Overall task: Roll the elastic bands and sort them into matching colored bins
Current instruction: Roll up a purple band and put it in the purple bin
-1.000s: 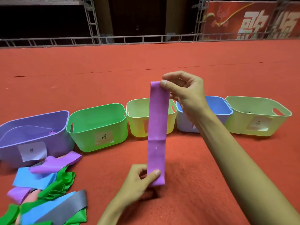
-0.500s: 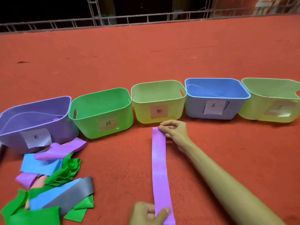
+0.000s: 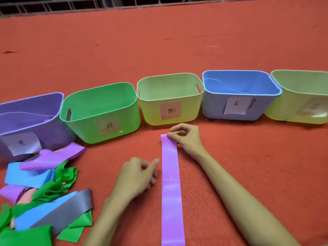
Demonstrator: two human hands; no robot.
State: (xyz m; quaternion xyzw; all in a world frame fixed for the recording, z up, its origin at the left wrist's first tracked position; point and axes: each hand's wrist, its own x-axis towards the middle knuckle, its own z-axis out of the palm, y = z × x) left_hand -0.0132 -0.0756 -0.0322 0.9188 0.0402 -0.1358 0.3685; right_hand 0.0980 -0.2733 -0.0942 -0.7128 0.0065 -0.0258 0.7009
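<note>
Five bins [image 3: 152, 112], one flat purple band [image 3: 171, 192], left hand [image 3: 136, 176], right hand [image 3: 188, 141] pinching

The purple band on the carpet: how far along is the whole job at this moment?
Done: little that shows; the green bin looks bare inside. In hand: the purple band lies flat and unrolled on the carpet; the right hand pinches its far end, the left hand is beside it. Left: roll it, put it in the purple bin, then work through the pile of loose bands.
</note>
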